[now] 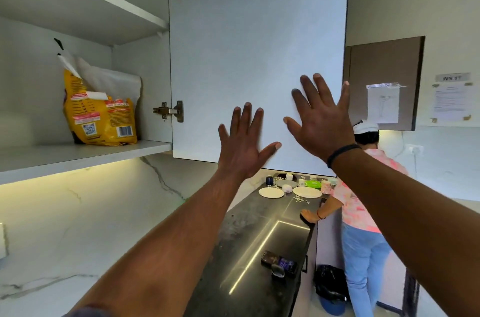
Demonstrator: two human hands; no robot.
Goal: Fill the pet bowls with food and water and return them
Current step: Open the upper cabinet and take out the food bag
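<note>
**Both palms at the open cupboard door**

Overhead, I see my left hand (pixel 242 144) and right hand (pixel 318 119) raised with fingers spread apart, gripping nothing, in front of the white cabinet door (pixel 257 44); whether they touch it I cannot tell. That door stands swung open and blocks my view to the right. Left of its hinge (pixel 168 111), the yellow pet food bag (pixel 100 114) sits upright on the cupboard's lower shelf (pixel 78 155). Below, the dark counter (pixel 259 233) carries a phone (pixel 279 262) and, farther off, plates (pixel 271 192) beside another person (pixel 363 212).
</note>
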